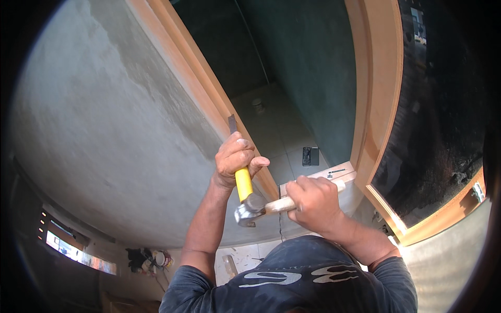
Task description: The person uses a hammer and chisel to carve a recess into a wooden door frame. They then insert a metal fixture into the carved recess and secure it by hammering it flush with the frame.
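My left hand (235, 159) grips the yellow handle (243, 185) of a chisel, its dark blade (232, 124) held upward against the left wooden jamb (206, 78) of the doorway. My right hand (315, 201) is wrapped round the pale wooden handle of a hammer (279, 204). The steel hammer head (245, 213) is at the butt of the yellow handle; I cannot tell whether they touch.
A grey plastered wall (104, 130) stands left. On the right, a dark door panel (433, 99) has a wooden edge. A board (339, 173) at the doorway's foot bears small dark items. A dark object (310, 156) and a small container (258, 105) lie on the tiled floor inside.
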### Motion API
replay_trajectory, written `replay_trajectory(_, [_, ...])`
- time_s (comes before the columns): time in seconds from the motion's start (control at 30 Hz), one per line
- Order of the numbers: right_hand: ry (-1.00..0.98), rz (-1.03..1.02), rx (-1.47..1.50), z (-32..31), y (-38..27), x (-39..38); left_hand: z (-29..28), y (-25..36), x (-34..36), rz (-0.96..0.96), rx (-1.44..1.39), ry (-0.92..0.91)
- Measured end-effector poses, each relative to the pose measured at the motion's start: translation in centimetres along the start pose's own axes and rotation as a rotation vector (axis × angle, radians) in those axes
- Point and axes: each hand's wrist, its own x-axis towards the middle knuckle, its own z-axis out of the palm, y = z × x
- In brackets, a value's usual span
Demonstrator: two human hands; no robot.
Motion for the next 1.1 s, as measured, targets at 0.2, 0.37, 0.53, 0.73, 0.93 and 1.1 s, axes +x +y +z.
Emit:
replay_trajectory(0.2, [0.288,-0.272,0.025,1.2,1.3,-0.6,0.0,-0.5,-0.8,-0.012,-0.030,0.021])
replay_trajectory(0.37, [0.092,-0.088,-0.035,0.2,-0.2,-0.4,-0.3,0.1,-0.8,-0.040,-0.040,0.033])
replay_trajectory(0.53, [0.176,-0.109,-0.065,1.6,0.5,-0.6,-0.3,-0.1,-0.8,-0.036,-0.022,0.035])
replay_trajectory(0.73, [0.192,-0.210,0.073,1.0,-0.5,-1.4,-0.5,0.1,-1.2,-0.049,-0.020,0.015])
replay_trajectory(0.93, [0.020,-0.028,-0.039,0.0,-0.1,0.2,0.2,0.2,-0.8,-0.033,0.013,0.018])
replay_trajectory(1.1, [0.007,0.005,0.049,0.2,-0.1,-0.1,0.1,0.3,-0.8,-0.042,0.016,0.031])
